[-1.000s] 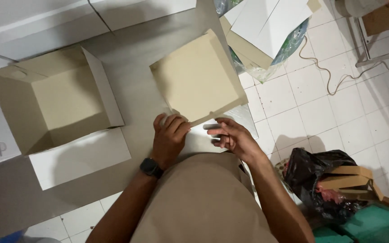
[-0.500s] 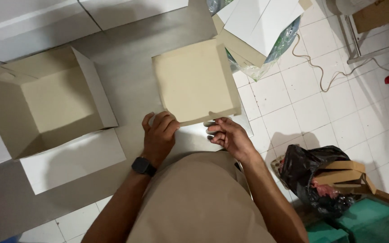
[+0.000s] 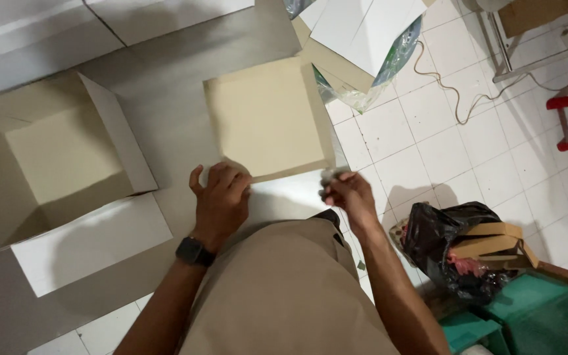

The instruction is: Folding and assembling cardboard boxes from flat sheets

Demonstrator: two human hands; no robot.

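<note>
1. An open box (image 3: 60, 158) stands at the left on the grey sheet (image 3: 165, 85).
2. The left hand (image 3: 220, 200), watch (image 3: 194, 251) on its wrist, presses flat, fingers spread, on the cardboard flap (image 3: 267, 118) at its near edge.
3. The right hand (image 3: 346, 194) pinches the flap's near right corner.
4. A black bag (image 3: 445, 227) sits at the right.

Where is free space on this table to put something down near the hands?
The bare grey tabletop between the open cardboard box and the flat beige cardboard sheet is free. It is crowded before the left hand and right hand, and at the far edge, where white boards pile up.
</note>
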